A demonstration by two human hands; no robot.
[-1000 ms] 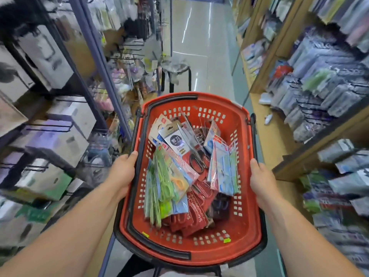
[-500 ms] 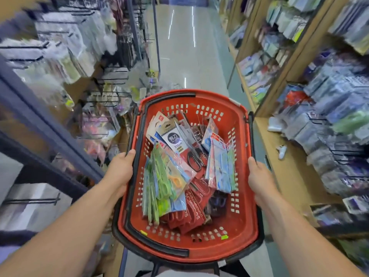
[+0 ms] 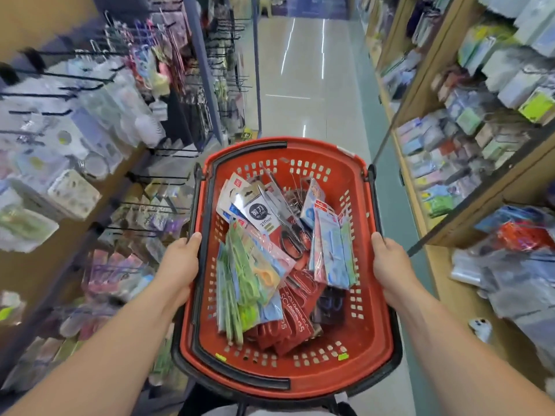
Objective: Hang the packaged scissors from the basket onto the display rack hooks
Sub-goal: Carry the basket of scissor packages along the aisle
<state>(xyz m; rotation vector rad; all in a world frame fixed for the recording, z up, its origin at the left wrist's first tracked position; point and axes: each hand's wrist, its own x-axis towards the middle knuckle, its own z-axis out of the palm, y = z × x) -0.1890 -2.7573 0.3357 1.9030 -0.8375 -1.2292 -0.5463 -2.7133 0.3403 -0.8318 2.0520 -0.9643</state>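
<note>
Head view: two bare forearms reach forward from the bottom corners of the frame. The left hand (image 3: 180,265) grips the left rim of the red basket (image 3: 369,334), thumb laid over the black edge and fingers curled under out of sight. The right hand (image 3: 390,265) clamps the right rim in the same way. The basket is held level between them. The packaged scissors (image 3: 259,216) lie piled inside it: green packs (image 3: 237,283) on the left, red packs (image 3: 288,322) nearest the person, blue-and-pink packs (image 3: 330,250) on the right, and a black-labelled pair on top toward the far end. To the left, beyond the basket, black hooks (image 3: 159,176) jut from a display rack hung with blurred goods. Wooden shelves (image 3: 468,220) of packets line the right side. A glossy floor (image 3: 303,85) runs away between them.
</note>
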